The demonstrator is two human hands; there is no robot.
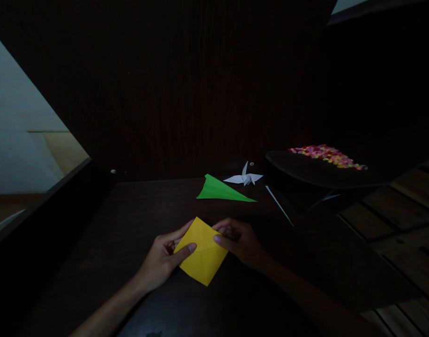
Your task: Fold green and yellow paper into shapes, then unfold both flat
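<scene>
Head view, low centre of the frame: my left hand (163,257) pinches the left edge of the yellow folded paper (201,250) on the dark bench (112,234), and my right hand (240,243) grips its right corner. Further up lie a green folded paper (221,189), then a white paper crane (244,178).

place: home craft corner | cues: dark wooden desk (137,210), origami crane (245,178), plank floor (404,210)

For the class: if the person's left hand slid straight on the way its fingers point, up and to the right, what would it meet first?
The yellow folded paper it already touches; beyond that, probably the right hand.
</scene>
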